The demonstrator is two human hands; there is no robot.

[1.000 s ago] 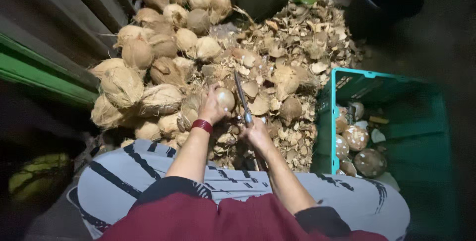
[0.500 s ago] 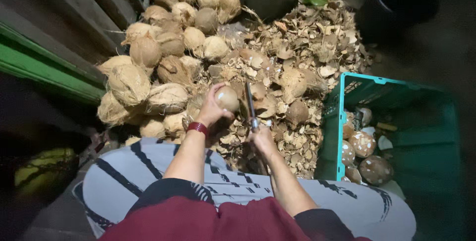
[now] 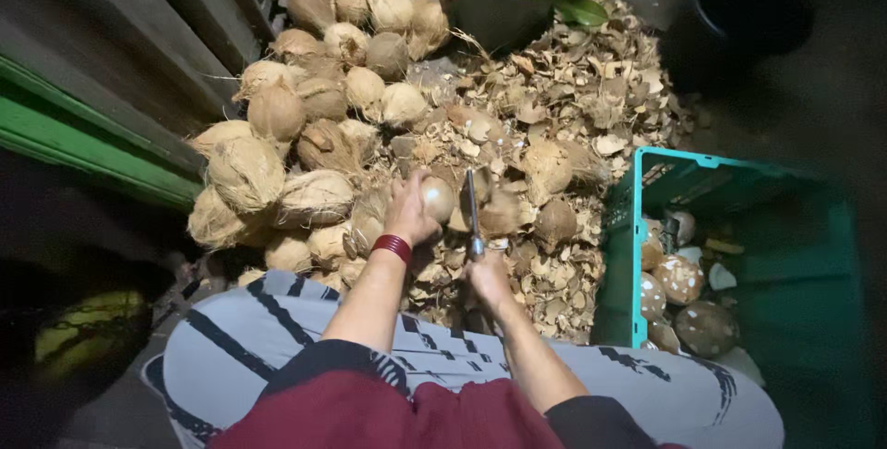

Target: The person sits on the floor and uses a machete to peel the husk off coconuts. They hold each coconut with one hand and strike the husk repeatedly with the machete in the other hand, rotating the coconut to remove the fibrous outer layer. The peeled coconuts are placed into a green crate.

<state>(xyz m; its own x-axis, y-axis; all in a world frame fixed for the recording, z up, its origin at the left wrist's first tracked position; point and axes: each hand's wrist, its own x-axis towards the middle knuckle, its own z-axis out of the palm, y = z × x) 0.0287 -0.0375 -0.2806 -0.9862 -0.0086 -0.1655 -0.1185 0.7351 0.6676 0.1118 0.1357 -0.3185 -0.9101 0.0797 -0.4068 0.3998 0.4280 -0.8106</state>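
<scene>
My left hand [image 3: 409, 213], with a red band at the wrist, grips a small round husked coconut [image 3: 438, 198] and holds it up over the shell litter. My right hand [image 3: 487, 275] is closed on the handle of a knife [image 3: 472, 209]; its narrow blade points away from me, upright, just right of the coconut. Blade and coconut are close together, and I cannot tell whether they touch.
A heap of fibrous coconuts [image 3: 305, 144] lies left and ahead. Broken husk and shell pieces [image 3: 564, 126] cover the ground in front. A green plastic crate [image 3: 637, 227] with several peeled coconuts stands right. A grey bucket [image 3: 504, 6] sits at the far end.
The left hand has lifted the coconut off the pile and turned it toward the blade. The knife has swung more upright. The view has shifted slightly.
</scene>
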